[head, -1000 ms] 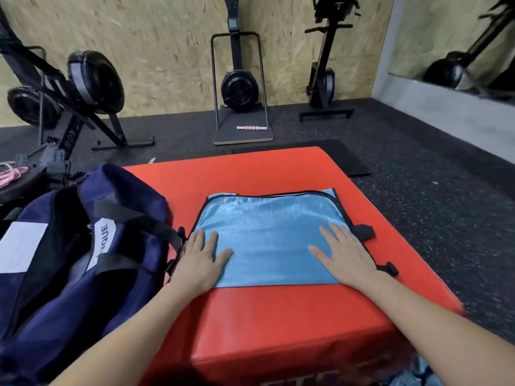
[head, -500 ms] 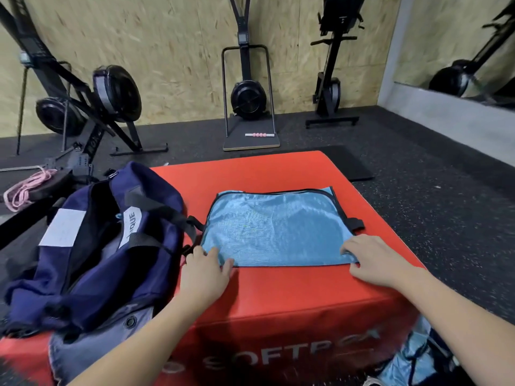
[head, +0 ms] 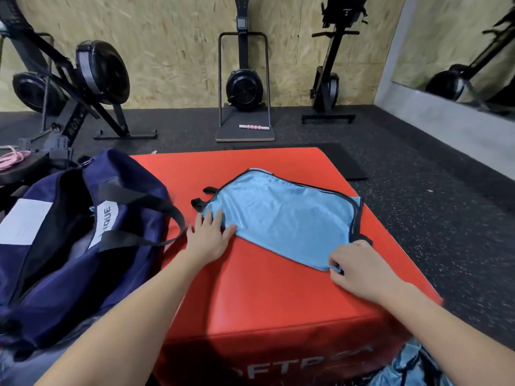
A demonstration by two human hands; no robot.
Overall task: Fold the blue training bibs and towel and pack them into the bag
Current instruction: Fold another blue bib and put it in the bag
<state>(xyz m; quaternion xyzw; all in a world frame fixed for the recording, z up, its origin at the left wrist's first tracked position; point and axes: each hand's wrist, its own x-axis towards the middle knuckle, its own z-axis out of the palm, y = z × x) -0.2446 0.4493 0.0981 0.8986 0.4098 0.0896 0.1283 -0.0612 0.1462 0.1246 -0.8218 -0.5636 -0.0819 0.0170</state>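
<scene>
A folded light-blue training bib (head: 284,215) with black trim lies skewed on top of the red soft box (head: 264,296). My left hand (head: 209,236) rests with spread fingers on the bib's near-left corner. My right hand (head: 359,267) pinches the bib's near-right corner between thumb and curled fingers. The navy duffel bag (head: 69,232) sits open on the left, its black strap lying toward my left hand. More light-blue fabric (head: 412,366) shows below the box at the bottom right.
Rowing machines and other black gym machines stand along the wooden back wall. A pink rope (head: 14,157) lies at the far left. A black mat (head: 345,162) lies on the dark rubber floor behind the box. A mirror runs along the right wall.
Both hands slid from flat on the bib to its near corners. The right hand took hold of the near-right corner, and the bib turned so that its right side lies nearer to me.
</scene>
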